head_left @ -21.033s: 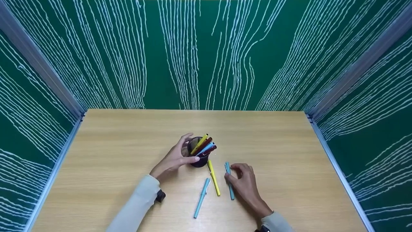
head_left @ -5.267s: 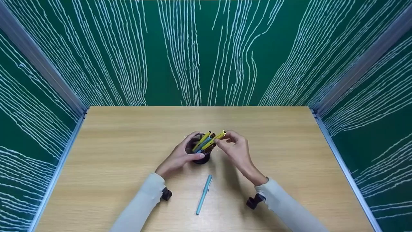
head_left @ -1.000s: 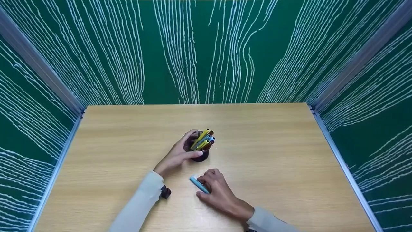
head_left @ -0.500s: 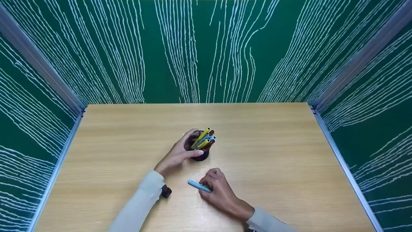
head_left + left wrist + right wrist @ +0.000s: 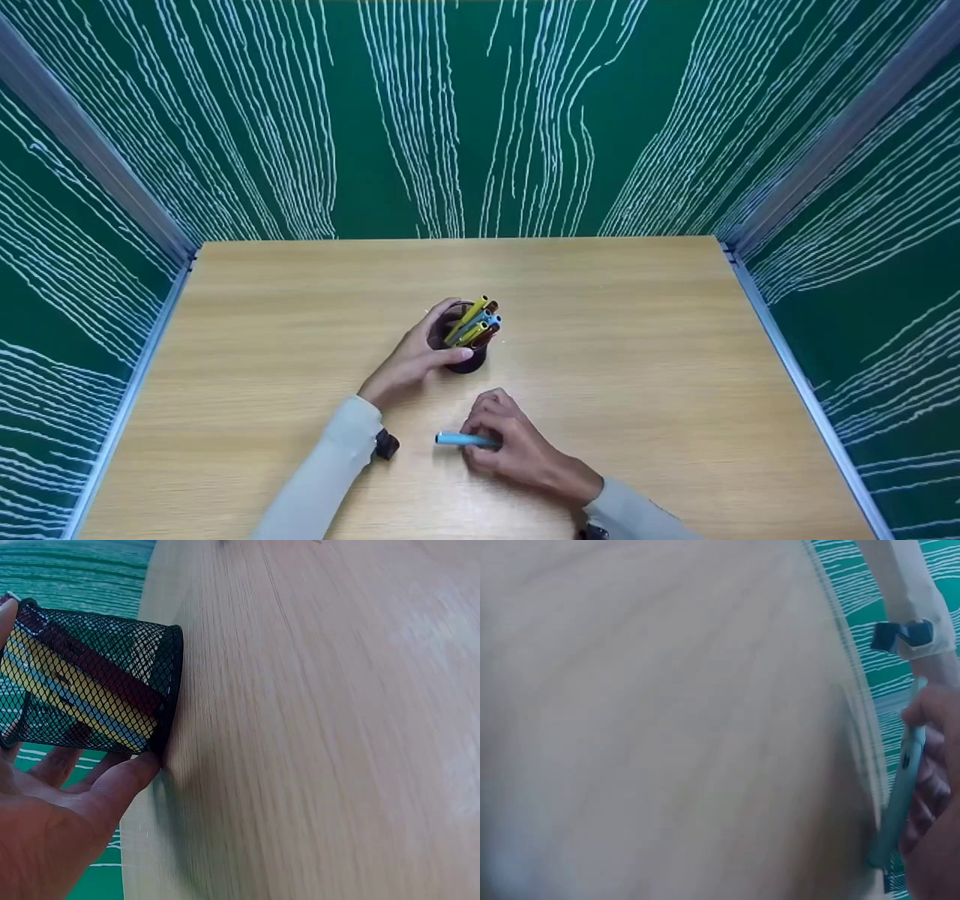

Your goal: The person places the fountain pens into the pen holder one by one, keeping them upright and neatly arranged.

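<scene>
A black mesh pen cup [image 5: 468, 365] stands on the wooden table, filled with several yellow, blue and dark red pens [image 5: 469, 321] that lean right. My left hand [image 5: 411, 364] holds the cup from the left side, thumb across its front and fingers behind. In the left wrist view, the mesh cup [image 5: 90, 682] shows the pens through its wall. Nearer to me, my right hand [image 5: 517, 446] pinches a light blue pen [image 5: 454, 439], whose end points left. The right wrist view shows the blue pen [image 5: 901, 787] between thumb and fingers, somewhat blurred.
The light wooden table [image 5: 300, 300] is bounded by green panels [image 5: 405, 150] with white wavy lines at the back and both sides. Metal posts [image 5: 832, 142] stand at the corners. A dark wrist camera [image 5: 387, 445] sits on the left sleeve.
The yellow and other blue pens from the table are now in the cup. The right hand has gripped the last blue pen and turned it to point left. The left hand keeps holding the cup.
</scene>
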`<act>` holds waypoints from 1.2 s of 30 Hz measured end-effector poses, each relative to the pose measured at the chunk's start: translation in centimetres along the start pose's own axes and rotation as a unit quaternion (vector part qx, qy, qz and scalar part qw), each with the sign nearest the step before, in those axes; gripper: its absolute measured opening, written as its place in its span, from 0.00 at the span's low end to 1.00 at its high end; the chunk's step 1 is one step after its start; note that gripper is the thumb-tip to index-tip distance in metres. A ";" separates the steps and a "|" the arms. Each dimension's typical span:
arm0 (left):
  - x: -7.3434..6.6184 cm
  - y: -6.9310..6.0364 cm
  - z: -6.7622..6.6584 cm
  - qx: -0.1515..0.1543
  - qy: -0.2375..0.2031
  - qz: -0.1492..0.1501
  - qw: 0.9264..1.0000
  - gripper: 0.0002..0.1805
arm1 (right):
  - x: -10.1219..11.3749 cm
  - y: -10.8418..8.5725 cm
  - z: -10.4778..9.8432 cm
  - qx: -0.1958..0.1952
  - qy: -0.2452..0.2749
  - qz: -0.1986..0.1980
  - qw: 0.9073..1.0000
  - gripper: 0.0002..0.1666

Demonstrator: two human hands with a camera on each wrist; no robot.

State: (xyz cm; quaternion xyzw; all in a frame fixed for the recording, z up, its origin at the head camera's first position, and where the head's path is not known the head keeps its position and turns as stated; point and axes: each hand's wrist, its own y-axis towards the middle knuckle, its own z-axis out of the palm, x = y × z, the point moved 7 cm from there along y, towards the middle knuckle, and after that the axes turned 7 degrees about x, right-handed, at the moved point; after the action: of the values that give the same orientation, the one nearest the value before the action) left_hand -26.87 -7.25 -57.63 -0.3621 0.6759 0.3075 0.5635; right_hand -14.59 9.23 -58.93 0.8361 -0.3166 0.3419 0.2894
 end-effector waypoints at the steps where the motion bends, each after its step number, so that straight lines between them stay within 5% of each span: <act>1: 0.0 0.0 0.0 -0.001 0.002 -0.003 1.000 0.48 | 0.2 0.1 -0.1 0.003 0.008 -0.012 1.000 0.14; 6: 0.3 -0.1 -0.2 -0.005 0.010 -0.016 1.000 0.49 | 1.5 0.6 -1.1 -0.001 0.032 -0.070 0.997 0.18; 18: -0.2 -0.2 0.0 0.000 -0.016 -0.010 1.000 0.48 | 3.3 2.2 -3.5 -0.046 0.020 -0.123 0.991 0.19; 28: 0.0 0.0 0.0 -0.001 -0.015 -0.009 1.000 0.49 | 4.5 3.7 -5.3 -0.076 0.038 -0.152 0.985 0.17; 36: 0.4 -0.1 -0.1 -0.009 0.009 -0.037 0.999 0.48 | 4.9 4.9 -6.8 -0.088 0.051 -0.150 0.983 0.16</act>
State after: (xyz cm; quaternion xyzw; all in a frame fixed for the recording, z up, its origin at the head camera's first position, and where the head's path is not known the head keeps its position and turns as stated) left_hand -26.89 -7.40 -58.00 -0.3949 0.6645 0.2887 0.5650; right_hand -17.98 9.28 -49.88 0.8270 -0.2010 0.3076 0.4254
